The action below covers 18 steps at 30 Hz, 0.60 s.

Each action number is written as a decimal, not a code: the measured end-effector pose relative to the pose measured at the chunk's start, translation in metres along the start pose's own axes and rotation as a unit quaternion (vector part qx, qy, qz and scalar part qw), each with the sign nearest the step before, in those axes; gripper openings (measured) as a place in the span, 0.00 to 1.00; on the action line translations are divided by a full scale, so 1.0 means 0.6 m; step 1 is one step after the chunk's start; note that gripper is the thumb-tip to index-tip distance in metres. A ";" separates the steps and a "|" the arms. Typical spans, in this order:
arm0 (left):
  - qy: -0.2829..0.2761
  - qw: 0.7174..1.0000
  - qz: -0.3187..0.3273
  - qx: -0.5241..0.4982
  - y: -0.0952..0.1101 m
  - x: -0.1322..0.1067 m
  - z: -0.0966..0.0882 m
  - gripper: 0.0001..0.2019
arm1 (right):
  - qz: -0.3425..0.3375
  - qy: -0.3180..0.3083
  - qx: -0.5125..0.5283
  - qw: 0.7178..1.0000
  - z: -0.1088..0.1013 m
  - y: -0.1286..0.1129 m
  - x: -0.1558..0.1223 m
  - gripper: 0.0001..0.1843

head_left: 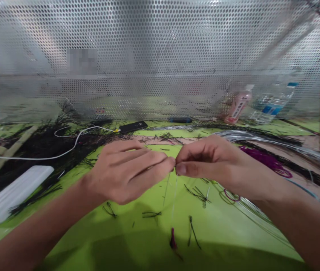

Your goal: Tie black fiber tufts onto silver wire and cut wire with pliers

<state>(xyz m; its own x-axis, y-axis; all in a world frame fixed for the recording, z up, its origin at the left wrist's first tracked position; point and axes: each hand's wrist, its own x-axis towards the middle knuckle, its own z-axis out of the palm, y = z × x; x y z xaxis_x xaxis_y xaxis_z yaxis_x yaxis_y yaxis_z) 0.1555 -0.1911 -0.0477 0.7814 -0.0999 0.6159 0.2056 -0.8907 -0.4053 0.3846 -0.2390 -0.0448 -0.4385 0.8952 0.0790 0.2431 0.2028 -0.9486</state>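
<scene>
Head view: left hand palm-down, meeting right hand; right fingers pinch pale strand, left grip unclear.

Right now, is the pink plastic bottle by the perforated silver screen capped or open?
Capped: the pink plastic bottle has a white cap over its mouth.

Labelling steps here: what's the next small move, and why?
Probably draw the right hand gently away from the left hand, testing for tension: their fingertips meet, and a thin pale strand seems to run from just below them toward the purple-and-black tuft. What's pinched is hidden.
</scene>
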 end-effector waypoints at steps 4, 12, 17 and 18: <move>0.021 0.999 0.018 -0.026 -0.007 -0.002 0.008 0.05 | 0.003 -0.005 -0.006 1.000 -0.001 0.000 -0.003 0.09; -0.100 0.970 -0.163 -0.152 0.001 0.014 0.001 0.08 | -0.017 -0.005 -0.053 0.998 -0.002 0.002 -0.005 0.07; -0.169 0.879 -0.296 -0.334 -0.002 0.024 -0.013 0.08 | -0.043 -0.009 -0.084 0.995 0.005 -0.001 -0.007 0.08; -0.182 0.853 -0.319 -0.371 -0.004 0.024 -0.014 0.09 | -0.047 -0.008 -0.093 0.995 0.007 -0.001 -0.007 0.08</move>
<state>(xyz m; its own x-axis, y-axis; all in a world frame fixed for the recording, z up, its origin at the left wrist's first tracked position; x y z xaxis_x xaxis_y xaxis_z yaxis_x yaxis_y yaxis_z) 0.1617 -0.1942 -0.0322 0.8089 0.5337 0.2466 0.3327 -0.7614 0.5564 0.3826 -0.2446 -0.0457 -0.4808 0.8625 0.1578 0.3554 0.3562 -0.8642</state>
